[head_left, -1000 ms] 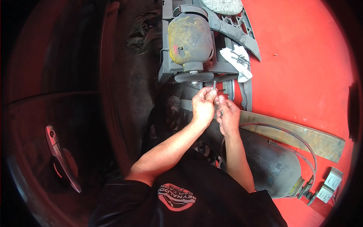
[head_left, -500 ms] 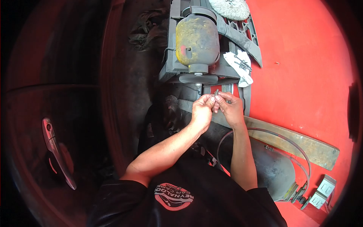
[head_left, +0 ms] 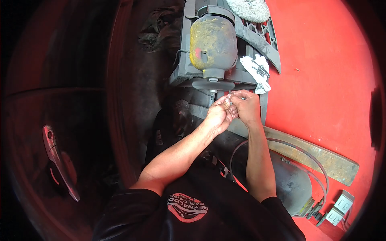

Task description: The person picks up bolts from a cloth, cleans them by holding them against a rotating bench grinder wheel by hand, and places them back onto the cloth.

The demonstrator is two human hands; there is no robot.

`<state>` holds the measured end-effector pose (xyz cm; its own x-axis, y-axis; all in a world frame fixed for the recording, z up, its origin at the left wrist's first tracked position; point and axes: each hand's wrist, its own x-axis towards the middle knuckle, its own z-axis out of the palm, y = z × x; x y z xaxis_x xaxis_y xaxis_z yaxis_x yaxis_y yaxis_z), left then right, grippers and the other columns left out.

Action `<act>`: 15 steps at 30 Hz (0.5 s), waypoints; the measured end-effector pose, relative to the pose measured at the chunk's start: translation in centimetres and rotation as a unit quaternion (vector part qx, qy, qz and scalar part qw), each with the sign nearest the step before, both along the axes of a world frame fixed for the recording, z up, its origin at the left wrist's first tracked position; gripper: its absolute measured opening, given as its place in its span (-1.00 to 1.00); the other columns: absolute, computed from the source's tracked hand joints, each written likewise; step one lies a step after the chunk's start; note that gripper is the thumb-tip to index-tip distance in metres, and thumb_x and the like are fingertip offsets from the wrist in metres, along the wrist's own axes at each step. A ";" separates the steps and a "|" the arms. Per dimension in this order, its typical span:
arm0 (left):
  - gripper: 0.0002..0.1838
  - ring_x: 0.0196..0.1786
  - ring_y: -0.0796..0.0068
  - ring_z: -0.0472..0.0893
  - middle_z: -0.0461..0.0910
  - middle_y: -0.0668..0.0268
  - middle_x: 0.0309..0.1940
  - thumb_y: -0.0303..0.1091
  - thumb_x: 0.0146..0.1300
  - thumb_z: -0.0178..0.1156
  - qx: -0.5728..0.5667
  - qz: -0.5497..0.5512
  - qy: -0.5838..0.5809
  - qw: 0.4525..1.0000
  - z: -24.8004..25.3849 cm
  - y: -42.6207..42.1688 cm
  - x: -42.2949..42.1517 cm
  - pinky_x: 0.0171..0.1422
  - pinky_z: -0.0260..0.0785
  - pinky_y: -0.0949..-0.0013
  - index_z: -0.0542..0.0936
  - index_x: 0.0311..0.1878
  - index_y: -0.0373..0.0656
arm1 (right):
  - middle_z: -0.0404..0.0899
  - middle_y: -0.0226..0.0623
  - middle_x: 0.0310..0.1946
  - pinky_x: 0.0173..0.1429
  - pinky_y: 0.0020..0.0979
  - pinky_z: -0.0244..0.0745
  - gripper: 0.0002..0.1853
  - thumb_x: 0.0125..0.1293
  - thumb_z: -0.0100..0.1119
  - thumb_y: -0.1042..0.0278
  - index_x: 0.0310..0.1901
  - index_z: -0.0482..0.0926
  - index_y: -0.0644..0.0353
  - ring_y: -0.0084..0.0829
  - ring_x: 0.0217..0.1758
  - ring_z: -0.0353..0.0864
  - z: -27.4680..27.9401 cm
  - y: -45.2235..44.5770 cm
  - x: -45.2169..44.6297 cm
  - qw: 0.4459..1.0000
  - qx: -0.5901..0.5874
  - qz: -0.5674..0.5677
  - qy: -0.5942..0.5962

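In front of me, just below the wheel of a bench grinder, my left hand [head_left: 221,112] and my right hand [head_left: 247,106] meet with fingertips pinched together. Between them is a small metal piece like a bolt [head_left: 230,103], mostly hidden by the fingers. The grinder [head_left: 214,46] has a worn yellow and grey motor body, and its round wheel [head_left: 213,84] faces me. Right of the grinder lies a white cloth [head_left: 263,87] with several dark bolts [head_left: 260,69] on it.
A fluffy white buffing pad [head_left: 250,10] sits at the back. A wooden plank [head_left: 313,154], a grey gas cylinder [head_left: 293,182] with a hose [head_left: 307,146] and an outlet box [head_left: 340,207] are on the red floor at right. A dark car door with a handle [head_left: 59,160] stands at left.
My right hand has turned over, its back now facing up, and risen slightly towards the wheel. My left wrist has rolled too, showing more palm. The small piece is more covered.
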<state>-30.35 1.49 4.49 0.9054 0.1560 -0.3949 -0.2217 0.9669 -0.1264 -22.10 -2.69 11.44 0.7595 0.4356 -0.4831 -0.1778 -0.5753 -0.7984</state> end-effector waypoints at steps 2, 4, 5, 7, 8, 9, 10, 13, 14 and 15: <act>-0.86 -0.43 0.57 0.38 0.43 0.43 -0.46 -0.36 0.47 -0.07 0.000 -0.002 -0.009 1.000 -0.1 -0.1 -0.2 -0.22 0.38 0.43 0.48 -0.13 -0.12 | 0.56 -0.36 -0.58 -0.65 -0.55 0.33 -0.88 0.20 0.28 0.48 -0.31 0.62 0.36 -0.65 -0.66 0.47 0.6 0.1 -0.2 1.000 -0.003 0.001 0.004; -0.88 -0.43 0.54 0.42 0.47 0.39 -0.46 -0.36 0.43 0.01 -0.008 0.021 -0.050 0.998 0.0 -0.3 -0.6 -0.23 0.39 0.42 0.50 -0.15 -0.17 | 0.57 -0.37 -0.53 -0.64 -0.61 0.31 -0.86 0.22 0.27 0.48 -0.26 0.61 0.39 -0.68 -0.63 0.46 1.4 -0.2 -0.7 1.000 0.005 -0.001 -0.001; -0.88 -0.43 0.54 0.42 0.47 0.39 -0.46 -0.36 0.43 0.01 -0.009 0.022 -0.051 0.998 0.1 -0.3 -1.0 -0.23 0.39 0.42 0.50 -0.15 -0.17 | 0.57 -0.37 -0.53 -0.64 -0.61 0.31 -0.86 0.22 0.27 0.48 -0.26 0.61 0.39 -0.68 -0.63 0.46 1.7 -0.5 -0.9 1.000 0.004 0.000 -0.001; -0.89 -0.43 0.52 0.47 0.51 0.34 -0.48 -0.39 0.38 0.09 0.075 0.008 0.031 0.997 1.0 0.0 -1.8 -0.25 0.39 0.43 0.52 -0.19 -0.24 | 0.59 -0.34 -0.45 -0.54 -0.60 0.34 -0.89 0.24 0.26 0.49 -0.23 0.61 0.34 -0.69 -0.57 0.45 2.4 -1.4 -1.0 0.999 0.032 0.013 -0.036; -0.89 -0.43 0.52 0.47 0.51 0.34 -0.48 -0.39 0.38 0.09 0.074 0.012 0.030 0.997 1.1 0.0 -1.9 -0.25 0.39 0.43 0.52 -0.19 -0.24 | 0.59 -0.34 -0.45 -0.54 -0.60 0.34 -0.89 0.24 0.26 0.49 -0.23 0.61 0.34 -0.69 -0.57 0.45 2.0 -2.0 -0.7 0.999 0.031 0.017 -0.037; -0.89 -0.44 0.52 0.49 0.53 0.32 -0.48 -0.41 0.36 0.12 0.113 0.018 0.058 0.992 1.2 -0.1 -2.0 -0.26 0.40 0.44 0.53 -0.19 -0.27 | 0.59 -0.36 -0.42 -0.52 -0.62 0.31 -0.87 0.26 0.26 0.48 -0.22 0.61 0.34 -0.71 -0.56 0.42 1.4 -2.6 -0.5 0.997 0.068 0.003 -0.032; -0.88 -0.44 0.51 0.51 0.55 0.30 -0.48 -0.43 0.34 0.14 0.153 0.023 0.087 0.984 1.2 -0.1 -2.0 -0.27 0.40 0.45 0.54 -0.20 -0.30 | 0.59 -0.38 -0.40 -0.50 -0.64 0.29 -0.86 0.27 0.26 0.46 -0.20 0.60 0.34 -0.72 -0.55 0.39 1.0 -2.9 -0.2 0.994 0.105 -0.010 -0.027; -0.87 -0.45 0.53 0.50 0.56 0.30 -0.47 -0.45 0.36 0.12 0.195 0.013 0.116 0.974 1.5 -0.3 -1.8 -0.28 0.40 0.47 0.55 -0.15 -0.32 | 0.57 -0.44 -0.41 -0.51 -0.65 0.23 -0.85 0.29 0.26 0.42 -0.19 0.61 0.32 -0.74 -0.56 0.33 0.7 -3.0 0.6 0.994 0.104 0.000 -0.016; -0.87 -0.45 0.53 0.50 0.56 0.30 -0.47 -0.45 0.36 0.12 0.194 0.014 0.116 0.974 1.6 -0.3 -1.7 -0.28 0.40 0.47 0.55 -0.15 -0.32 | 0.57 -0.44 -0.41 -0.51 -0.65 0.23 -0.85 0.29 0.26 0.42 -0.19 0.61 0.32 -0.74 -0.56 0.33 0.6 -3.0 0.9 0.994 0.104 0.002 -0.017; -0.87 -0.45 0.53 0.50 0.56 0.29 -0.46 -0.46 0.35 0.12 0.204 0.011 0.123 0.971 1.9 -0.2 -1.7 -0.27 0.40 0.47 0.54 -0.13 -0.33 | 0.56 -0.45 -0.42 -0.51 -0.66 0.23 -0.85 0.29 0.25 0.43 -0.18 0.60 0.31 -0.74 -0.56 0.33 0.3 -2.9 1.4 0.994 0.110 0.023 -0.018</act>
